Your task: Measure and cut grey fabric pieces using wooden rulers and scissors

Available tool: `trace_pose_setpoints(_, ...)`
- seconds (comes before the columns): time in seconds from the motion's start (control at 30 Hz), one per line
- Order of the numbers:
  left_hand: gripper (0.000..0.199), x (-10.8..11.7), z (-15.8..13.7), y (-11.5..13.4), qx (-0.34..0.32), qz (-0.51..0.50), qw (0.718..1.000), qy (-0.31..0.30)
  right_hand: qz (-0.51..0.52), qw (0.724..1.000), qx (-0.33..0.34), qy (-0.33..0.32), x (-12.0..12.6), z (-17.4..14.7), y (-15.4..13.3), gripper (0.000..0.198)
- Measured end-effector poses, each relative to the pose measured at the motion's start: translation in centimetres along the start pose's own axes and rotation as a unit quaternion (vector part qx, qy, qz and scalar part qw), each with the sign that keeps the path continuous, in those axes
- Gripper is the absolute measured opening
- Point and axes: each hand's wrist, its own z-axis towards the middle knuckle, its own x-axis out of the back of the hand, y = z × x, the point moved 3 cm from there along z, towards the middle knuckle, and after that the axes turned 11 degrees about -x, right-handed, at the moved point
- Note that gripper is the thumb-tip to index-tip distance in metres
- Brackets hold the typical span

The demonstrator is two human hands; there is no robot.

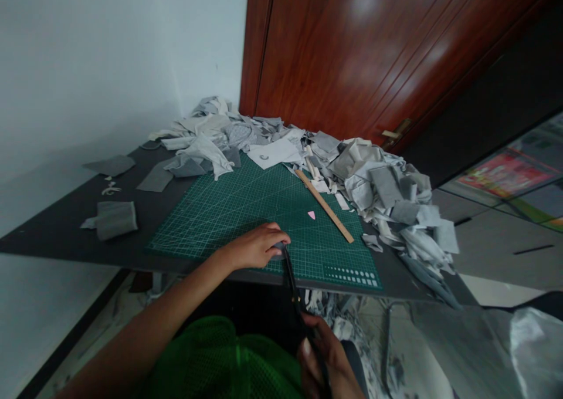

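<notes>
at the near edge of the green cutting mat (259,199), the left hand (259,247) pinches a small gray fabric piece (278,256); the right hand (324,355) grips black scissors (294,290).

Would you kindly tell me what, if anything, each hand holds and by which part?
The right hand holds the black scissors by their handles. The left hand holds a small grey piece; which part it grips cannot be told.

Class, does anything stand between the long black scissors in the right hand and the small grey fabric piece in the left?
Nothing visible does. The long black scissors in the right hand have their tips at the small grey fabric piece in the left hand; the tan wooden ruler lies aside.
</notes>
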Motion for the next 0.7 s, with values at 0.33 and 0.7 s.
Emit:
trace_pose_setpoints(0.33, 0.036, 0.1, 0.0, 0.2, 0.009, 0.009, 1.000, -0.001, -0.031, 0.999, -0.011, -0.023, -0.3, 0.9, -1.2, 0.073)
trace_pose_setpoints(0.7, 0.055, 0.1, -0.1, 0.4, -0.003, -0.002, 1.000, 0.029, -0.053, 0.999, 0.002, 0.010, -0.6, 0.8, -1.1, 0.070)
